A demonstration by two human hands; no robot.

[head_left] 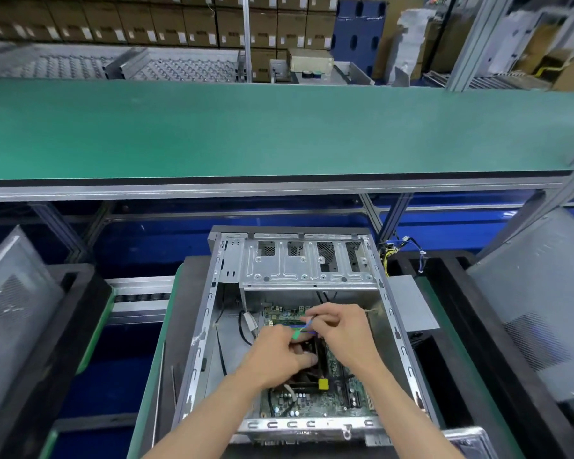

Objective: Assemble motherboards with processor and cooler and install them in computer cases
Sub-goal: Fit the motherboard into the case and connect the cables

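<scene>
both hands over the open grey metal computer case [212,326]
left hand [279,356] and right hand [342,332] pinch thin green-blue wires [304,329] above the green motherboard [312,402]; long green worktop [279,127] behind.

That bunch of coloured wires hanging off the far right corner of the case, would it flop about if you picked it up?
Probably floppy: the coloured wires droop in loose curves beside the computer case. Likely light, being thin strands. The small plugs at their ends might snag on the case edge.

factory assembly line: conveyor belt [279,127], stacked cartons [146,24].
</scene>
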